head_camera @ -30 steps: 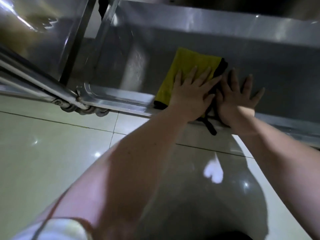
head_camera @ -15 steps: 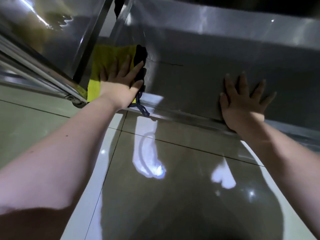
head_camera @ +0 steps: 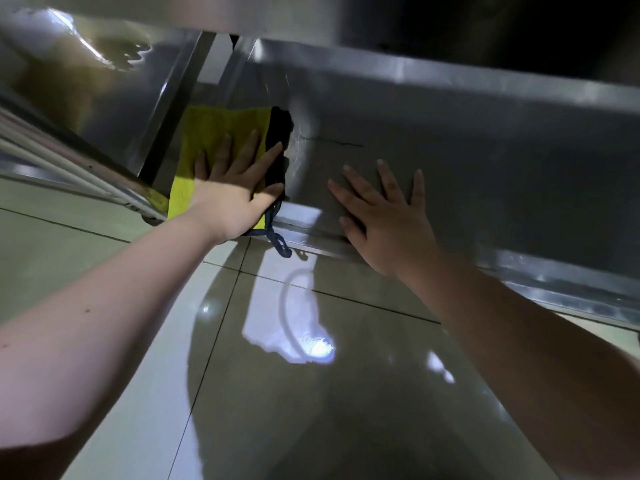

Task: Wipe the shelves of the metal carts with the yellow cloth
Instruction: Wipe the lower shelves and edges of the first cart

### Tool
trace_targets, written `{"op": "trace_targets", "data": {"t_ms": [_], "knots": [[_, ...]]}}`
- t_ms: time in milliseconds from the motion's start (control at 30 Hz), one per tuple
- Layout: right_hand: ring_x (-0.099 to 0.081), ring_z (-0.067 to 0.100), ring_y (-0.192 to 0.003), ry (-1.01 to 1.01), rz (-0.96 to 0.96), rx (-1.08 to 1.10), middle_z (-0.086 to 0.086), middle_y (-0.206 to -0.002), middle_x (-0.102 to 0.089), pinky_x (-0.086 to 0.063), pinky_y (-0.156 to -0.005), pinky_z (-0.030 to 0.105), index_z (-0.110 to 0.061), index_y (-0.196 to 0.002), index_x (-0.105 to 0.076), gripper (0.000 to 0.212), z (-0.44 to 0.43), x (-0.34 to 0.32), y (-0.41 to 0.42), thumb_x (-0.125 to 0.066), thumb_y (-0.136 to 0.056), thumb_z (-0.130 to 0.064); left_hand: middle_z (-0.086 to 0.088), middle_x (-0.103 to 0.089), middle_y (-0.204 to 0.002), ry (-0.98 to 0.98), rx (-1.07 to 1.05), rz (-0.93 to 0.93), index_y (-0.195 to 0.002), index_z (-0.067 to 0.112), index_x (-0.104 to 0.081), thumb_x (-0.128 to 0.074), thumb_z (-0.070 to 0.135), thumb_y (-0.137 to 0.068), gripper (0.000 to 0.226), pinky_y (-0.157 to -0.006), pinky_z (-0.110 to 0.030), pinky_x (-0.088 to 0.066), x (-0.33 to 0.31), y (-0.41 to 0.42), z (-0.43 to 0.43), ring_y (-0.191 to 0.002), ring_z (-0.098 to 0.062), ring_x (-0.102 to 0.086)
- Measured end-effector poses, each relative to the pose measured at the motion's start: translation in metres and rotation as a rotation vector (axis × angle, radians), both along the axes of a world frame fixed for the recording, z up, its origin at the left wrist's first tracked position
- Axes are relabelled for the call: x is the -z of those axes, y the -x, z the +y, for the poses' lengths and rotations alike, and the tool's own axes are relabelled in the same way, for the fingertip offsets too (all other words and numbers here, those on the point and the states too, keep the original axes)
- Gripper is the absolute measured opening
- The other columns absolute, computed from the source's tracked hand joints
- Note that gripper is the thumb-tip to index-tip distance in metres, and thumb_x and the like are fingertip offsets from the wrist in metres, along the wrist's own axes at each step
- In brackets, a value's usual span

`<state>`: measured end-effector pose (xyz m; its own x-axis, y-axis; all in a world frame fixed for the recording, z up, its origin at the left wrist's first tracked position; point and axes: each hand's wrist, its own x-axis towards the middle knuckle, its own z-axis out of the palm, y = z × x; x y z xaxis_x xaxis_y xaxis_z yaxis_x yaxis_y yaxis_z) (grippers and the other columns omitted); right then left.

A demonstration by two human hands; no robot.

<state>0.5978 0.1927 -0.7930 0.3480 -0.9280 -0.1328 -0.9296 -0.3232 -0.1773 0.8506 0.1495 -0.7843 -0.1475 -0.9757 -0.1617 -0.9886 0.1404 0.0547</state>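
Entries, as I read them from the head camera:

1. Yellow cloth: lies flat at the left end of the metal shelf, tucked against the upright corner post. Its near edge hangs over the shelf's front rim. A black border runs down its right side, and a dark blue loop dangles below the rim.

2. Left hand: palm down on the cloth, fingers straight and spread, pressing it to the shelf. The thumb lies along the black border. Nothing is gripped.

3. Right hand: palm down on bare metal just right of the cloth and apart from it, with the fingers straight and fanned out. The heel of the hand sits at the front rim. It holds nothing.

4. Shelf: dull grey steel with a raised back wall and a thin dark scratch beyond the right hand's fingertips.

5. Neighbouring metal panel: left of the post, shiny, carrying blurred reflections. I cannot tell what it belongs to.

6. Floor: glossy pale tiles with dark grout lines, bright light spots and my own shadow across the middle.
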Motion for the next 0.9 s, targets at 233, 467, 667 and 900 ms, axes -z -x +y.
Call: {"op": "trace_targets", "data": {"t_ms": [233, 467, 667, 900], "knots": [[0.006, 0.030, -0.151, 0.029, 0.027, -0.015, -0.019, -0.163, 0.002, 0.007, -0.110, 0.071, -0.048, -0.152, -0.006, 0.054, 0.003, 0.005, 0.000, -0.009, -0.098, -0.051, 0.014, 0.004, -0.164, -0.003, 0.026, -0.012, -0.149, 0.055, -0.005, -0.029, 0.061, -0.098, 0.057, -0.116, -0.061, 0.002, -0.001, 0.028, -0.007, -0.150, -0.032, 0.004], [0.012, 0.027, -0.150, 0.018, 0.026, -0.010, -0.019, -0.163, 0.006, 0.010, -0.111, 0.070, -0.047, -0.152, 0.000, 0.052, -0.007, 0.005, 0.002, -0.012, -0.102, -0.049, 0.007, 0.002, -0.165, -0.020, -0.081, -0.019, -0.153, 0.047, -0.008, -0.021, 0.058, -0.100, 0.055, -0.113, -0.068, 0.005, -0.001, 0.073, -0.085, -0.149, -0.037, 0.006], [0.008, 0.023, -0.151, 0.026, -0.015, 0.030, -0.023, -0.162, 0.001, 0.008, -0.112, 0.067, -0.047, -0.152, -0.006, 0.053, -0.011, 0.005, 0.005, -0.020, -0.102, -0.049, 0.010, -0.008, -0.164, 0.020, 0.133, -0.004, -0.152, 0.048, -0.005, -0.029, 0.051, -0.101, 0.057, -0.115, -0.063, -0.003, -0.002, 0.072, -0.006, -0.150, -0.031, 0.000], [0.003, 0.022, -0.152, 0.019, -0.034, 0.040, -0.015, -0.164, -0.004, 0.008, -0.117, 0.059, -0.038, -0.155, -0.011, 0.058, -0.008, -0.001, 0.017, -0.030, -0.101, -0.048, 0.006, -0.035, -0.154, -0.097, 0.091, -0.006, -0.153, 0.040, -0.017, -0.009, 0.049, -0.100, 0.053, -0.118, -0.054, -0.004, -0.016, 0.074, 0.051, -0.150, -0.025, -0.005]]}}
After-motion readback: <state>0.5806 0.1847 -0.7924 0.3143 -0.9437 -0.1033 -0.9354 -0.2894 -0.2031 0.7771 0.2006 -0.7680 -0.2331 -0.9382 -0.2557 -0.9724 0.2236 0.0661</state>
